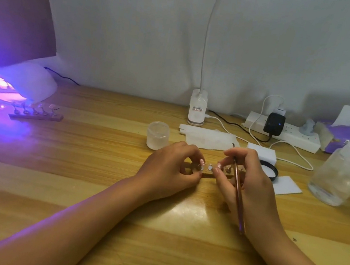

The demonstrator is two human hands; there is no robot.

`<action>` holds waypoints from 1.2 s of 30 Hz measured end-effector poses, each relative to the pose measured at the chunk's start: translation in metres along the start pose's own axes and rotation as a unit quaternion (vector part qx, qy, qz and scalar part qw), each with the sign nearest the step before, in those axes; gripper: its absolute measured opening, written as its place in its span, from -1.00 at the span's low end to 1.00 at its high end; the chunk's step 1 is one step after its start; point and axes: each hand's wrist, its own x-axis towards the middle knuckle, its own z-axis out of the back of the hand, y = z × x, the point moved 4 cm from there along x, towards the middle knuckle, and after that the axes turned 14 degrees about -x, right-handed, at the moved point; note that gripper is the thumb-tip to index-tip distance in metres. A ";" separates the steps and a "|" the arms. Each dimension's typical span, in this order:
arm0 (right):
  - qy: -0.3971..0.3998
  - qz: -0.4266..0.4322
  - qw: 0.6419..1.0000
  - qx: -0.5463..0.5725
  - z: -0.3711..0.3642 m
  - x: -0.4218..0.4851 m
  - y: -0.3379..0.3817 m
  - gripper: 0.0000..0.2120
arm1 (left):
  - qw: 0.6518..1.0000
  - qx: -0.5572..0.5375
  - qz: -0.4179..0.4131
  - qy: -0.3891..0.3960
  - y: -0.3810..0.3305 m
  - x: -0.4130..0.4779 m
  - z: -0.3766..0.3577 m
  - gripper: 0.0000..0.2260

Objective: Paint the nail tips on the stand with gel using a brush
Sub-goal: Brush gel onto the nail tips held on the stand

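While both hands crowd the middle of the frame, I judge the stand to be a light wooden strip that would skid on the smooth table unless it is pinned at its ends, and the nail tips on it to be thin, light and fragile, easily knocked off their little posts, so I would take the strip by its edges and keep off the tips. My left hand has its fingers curled down onto the strip's left end, thumb and forefinger pinching at a tip there. My right hand curls round the brush, a slim stiff handle running toward the lower right, while its fingertips reach to the middle tips; whether the bristles touch anything I cannot tell. Just above the left hand sits a small frosted jar, with a white tissue to its right. At the left edge a curing lamp glows violet over a second stand. A power strip and a clip lamp sit against the pale cloth backdrop
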 end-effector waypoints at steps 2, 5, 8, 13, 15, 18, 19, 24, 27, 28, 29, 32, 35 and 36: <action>-0.003 0.003 1.000 -0.004 0.001 -0.001 0.000 -0.64 | 0.999 0.026 -0.027 0.001 -0.005 -0.002 -0.001 -0.84; 0.003 0.009 1.000 -0.012 0.000 -0.001 0.001 -0.63 | 0.996 0.062 -0.060 -0.002 -0.011 -0.004 -0.003 -0.83; 0.002 0.014 1.000 -0.021 0.000 -0.002 0.002 -0.62 | 0.994 0.082 -0.071 -0.003 -0.014 -0.005 -0.003 -0.83; 0.003 0.021 0.999 -0.031 0.000 -0.002 0.002 -0.63 | 0.993 0.087 -0.078 -0.003 -0.016 -0.006 -0.003 -0.83; 0.011 0.031 0.998 -0.044 -0.001 -0.003 0.004 -0.63 | 0.992 0.096 -0.081 -0.002 -0.016 -0.006 -0.003 -0.83; 0.016 0.028 0.999 -0.032 0.000 -0.003 0.005 -0.61 | 0.992 0.096 -0.081 -0.007 -0.016 -0.006 -0.004 -0.81; 0.018 0.028 0.999 -0.024 0.001 -0.003 0.006 -0.60 | 0.992 0.094 -0.082 -0.010 -0.016 -0.006 -0.004 -0.81; 0.026 0.061 0.998 -0.023 0.000 -0.006 0.016 -0.61 | 0.989 0.114 -0.094 -0.018 -0.017 -0.006 -0.004 -0.76; 0.013 0.062 0.998 -0.026 0.001 -0.007 0.016 -0.63 | 0.988 0.113 -0.103 -0.026 -0.019 -0.006 -0.003 -0.76; 0.010 0.062 0.998 -0.026 0.001 -0.007 0.016 -0.63 | 0.988 0.108 -0.104 -0.028 -0.020 -0.007 -0.003 -0.74; 0.010 0.062 0.998 -0.026 0.002 -0.007 0.016 -0.64 | 0.989 0.104 -0.105 -0.030 -0.020 -0.007 -0.003 -0.71; 0.012 0.063 0.998 -0.022 0.002 -0.008 0.016 -0.65 | 0.988 0.104 -0.110 -0.029 -0.021 -0.007 -0.003 -0.64; 0.013 0.062 0.998 -0.019 0.001 -0.007 0.016 -0.66 | 0.988 0.109 -0.109 -0.027 -0.021 -0.007 -0.004 -0.63; 0.013 0.061 0.998 -0.019 0.001 -0.007 0.015 -0.66 | 0.988 0.109 -0.106 -0.027 -0.021 -0.007 -0.004 -0.64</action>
